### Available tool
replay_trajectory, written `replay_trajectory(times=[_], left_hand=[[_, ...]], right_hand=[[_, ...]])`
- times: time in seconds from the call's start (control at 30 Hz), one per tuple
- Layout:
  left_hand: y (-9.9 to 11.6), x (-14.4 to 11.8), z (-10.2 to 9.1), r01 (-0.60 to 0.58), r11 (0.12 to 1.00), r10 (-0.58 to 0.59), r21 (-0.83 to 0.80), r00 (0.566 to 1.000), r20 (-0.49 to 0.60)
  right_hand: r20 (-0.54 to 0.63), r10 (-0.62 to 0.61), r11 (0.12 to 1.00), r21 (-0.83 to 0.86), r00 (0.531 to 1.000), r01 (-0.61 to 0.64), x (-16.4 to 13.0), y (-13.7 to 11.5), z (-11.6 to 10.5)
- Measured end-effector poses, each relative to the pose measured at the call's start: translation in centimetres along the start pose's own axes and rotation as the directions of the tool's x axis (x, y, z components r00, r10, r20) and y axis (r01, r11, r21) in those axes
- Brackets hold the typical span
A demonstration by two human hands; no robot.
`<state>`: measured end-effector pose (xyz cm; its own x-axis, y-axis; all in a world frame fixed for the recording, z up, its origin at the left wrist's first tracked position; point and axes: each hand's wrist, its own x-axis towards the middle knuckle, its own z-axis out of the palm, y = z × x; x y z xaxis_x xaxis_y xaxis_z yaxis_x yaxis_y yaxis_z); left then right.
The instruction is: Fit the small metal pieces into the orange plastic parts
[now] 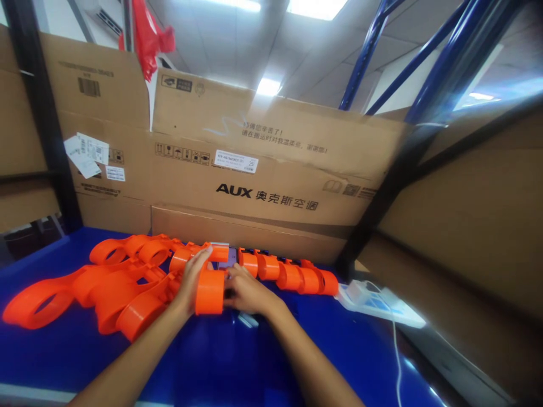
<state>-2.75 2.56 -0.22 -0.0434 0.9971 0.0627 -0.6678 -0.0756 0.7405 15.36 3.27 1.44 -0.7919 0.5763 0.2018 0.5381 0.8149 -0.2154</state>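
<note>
Both forearms reach in over blue desk (237, 362) | left hand (192, 282) and right hand (248, 293) clasp 1 orange cylinder (209, 291), fingers wrapped | orange chain (288, 277) assembled behind | loose orange links (106, 282) left, judged unjoined.

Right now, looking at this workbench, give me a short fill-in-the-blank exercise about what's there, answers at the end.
1. Both hands, left hand and right hand, grip a ring-shaped plastic part coloured ____.
2. The table top is coloured ____.
3. The big cardboard box behind bears the Latin letters ____.
4. The white power strip lies to the ____ of the hands.

Missing words: orange; blue; AUX; right
</note>
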Motion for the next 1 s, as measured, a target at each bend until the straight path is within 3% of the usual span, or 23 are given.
replay_trajectory(times=[0.17,1.0], left_hand=[[-0.3,-0.2,0.4,-0.044,0.998,0.045,0.046,0.999,-0.025],[-0.5,-0.5,0.7,-0.038,0.996,0.041,0.082,0.999,-0.024]], right_hand=[[-0.003,-0.019,0.999,0.045,1.0,0.02,0.1,0.3,0.3],[-0.048,-0.057,0.992,0.111,0.997,0.062,0.2,-0.1,1.1]])
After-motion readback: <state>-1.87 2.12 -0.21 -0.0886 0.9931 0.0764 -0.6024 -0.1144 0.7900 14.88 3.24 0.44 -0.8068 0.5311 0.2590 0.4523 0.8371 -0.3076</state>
